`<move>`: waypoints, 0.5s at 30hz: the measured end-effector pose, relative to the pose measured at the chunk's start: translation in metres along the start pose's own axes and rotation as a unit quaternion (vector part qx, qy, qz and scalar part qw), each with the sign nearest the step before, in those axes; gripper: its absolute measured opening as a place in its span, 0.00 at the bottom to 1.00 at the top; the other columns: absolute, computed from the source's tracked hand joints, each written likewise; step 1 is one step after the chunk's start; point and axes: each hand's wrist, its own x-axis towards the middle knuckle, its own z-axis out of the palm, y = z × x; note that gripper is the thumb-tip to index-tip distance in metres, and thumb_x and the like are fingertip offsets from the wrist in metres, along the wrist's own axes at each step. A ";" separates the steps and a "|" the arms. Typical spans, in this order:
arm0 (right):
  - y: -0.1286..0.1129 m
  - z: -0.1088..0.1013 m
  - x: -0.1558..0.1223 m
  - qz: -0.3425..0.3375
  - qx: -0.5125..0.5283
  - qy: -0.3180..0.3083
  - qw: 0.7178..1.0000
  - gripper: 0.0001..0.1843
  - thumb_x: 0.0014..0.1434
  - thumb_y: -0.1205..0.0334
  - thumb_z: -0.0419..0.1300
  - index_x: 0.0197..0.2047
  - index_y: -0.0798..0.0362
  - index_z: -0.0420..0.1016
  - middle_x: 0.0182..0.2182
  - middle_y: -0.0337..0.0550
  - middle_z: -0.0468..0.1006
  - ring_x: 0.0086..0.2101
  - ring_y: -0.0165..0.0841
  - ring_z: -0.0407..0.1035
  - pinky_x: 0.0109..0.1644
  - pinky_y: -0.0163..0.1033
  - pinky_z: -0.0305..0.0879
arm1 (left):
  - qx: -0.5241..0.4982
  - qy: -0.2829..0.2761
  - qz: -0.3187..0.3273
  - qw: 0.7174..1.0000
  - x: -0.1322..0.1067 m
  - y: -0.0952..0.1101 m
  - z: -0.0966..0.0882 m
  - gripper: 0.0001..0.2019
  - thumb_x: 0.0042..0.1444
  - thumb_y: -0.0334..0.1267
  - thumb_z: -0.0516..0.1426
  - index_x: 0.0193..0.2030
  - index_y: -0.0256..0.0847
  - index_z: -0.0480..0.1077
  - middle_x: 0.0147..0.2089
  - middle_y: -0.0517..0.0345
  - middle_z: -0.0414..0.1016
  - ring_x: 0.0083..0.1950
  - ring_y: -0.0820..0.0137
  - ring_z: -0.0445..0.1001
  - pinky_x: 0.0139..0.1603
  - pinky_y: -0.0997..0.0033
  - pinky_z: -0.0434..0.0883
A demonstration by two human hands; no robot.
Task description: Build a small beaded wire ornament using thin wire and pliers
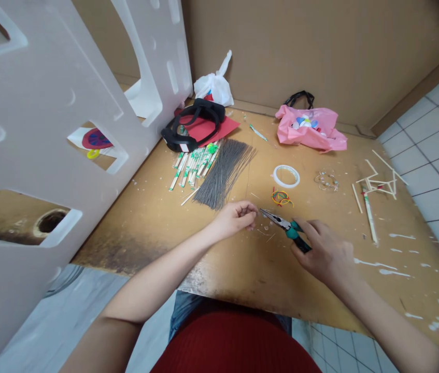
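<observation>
My right hand (324,248) is closed round the teal handles of a pair of long-nose pliers (281,224), whose jaws point left toward my left hand (237,215). The left hand's fingers are pinched together on something small that I cannot make out, just at the plier tips. Both hands hover low over the wooden board (242,259). A bundle of thin grey wires (223,173) lies just beyond the left hand. Coloured rubber bands (281,197) lie just beyond the pliers.
Wrapped chopsticks (194,166), a tape ring (286,176), a black headset on red paper (192,127), a pink bag (310,128), a white bag (215,85) and a stick frame (377,184) lie on the board. White foam panels (48,129) stand at left. Tiled floor at right.
</observation>
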 end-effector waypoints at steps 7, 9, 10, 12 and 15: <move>-0.002 0.001 -0.001 0.021 0.007 -0.002 1.000 0.20 0.53 0.55 0.56 0.49 0.51 0.70 0.35 0.42 0.77 0.30 0.33 0.70 0.25 0.35 0.53 | -0.006 -0.016 0.028 0.999 -0.001 0.002 -0.001 0.09 0.50 0.39 0.56 0.35 0.35 0.66 0.24 0.62 0.69 0.24 0.77 0.68 0.29 0.76 0.65; -0.002 0.001 -0.001 0.021 0.008 0.001 1.000 0.20 0.53 0.55 0.56 0.49 0.51 0.70 0.35 0.42 0.77 0.29 0.33 0.70 0.26 0.35 0.53 | 0.016 -0.007 0.037 0.999 -0.001 0.001 -0.001 0.08 0.51 0.38 0.55 0.35 0.35 0.66 0.23 0.63 0.67 0.23 0.78 0.65 0.27 0.77 0.63; -0.002 0.001 -0.001 0.020 0.007 0.002 1.000 0.20 0.52 0.55 0.57 0.48 0.52 0.70 0.35 0.42 0.77 0.29 0.33 0.70 0.26 0.35 0.53 | 0.033 -0.002 0.040 0.999 -0.001 0.001 -0.001 0.08 0.51 0.37 0.54 0.35 0.35 0.67 0.23 0.64 0.66 0.23 0.78 0.64 0.26 0.77 0.62; -0.003 0.001 -0.001 0.021 0.003 0.002 1.000 0.20 0.52 0.55 0.57 0.48 0.52 0.71 0.35 0.43 0.77 0.29 0.33 0.70 0.25 0.35 0.53 | 0.067 0.011 0.049 0.997 -0.001 -0.001 -0.001 0.07 0.51 0.37 0.53 0.35 0.35 0.67 0.23 0.64 0.64 0.23 0.78 0.62 0.26 0.78 0.60; -0.003 0.001 -0.001 0.024 0.001 0.000 1.000 0.20 0.52 0.56 0.56 0.48 0.52 0.71 0.34 0.43 0.77 0.29 0.33 0.70 0.25 0.35 0.52 | 0.097 0.023 0.058 0.993 -0.001 0.000 -0.001 0.06 0.51 0.37 0.54 0.33 0.36 0.66 0.25 0.64 0.63 0.24 0.79 0.60 0.26 0.78 0.59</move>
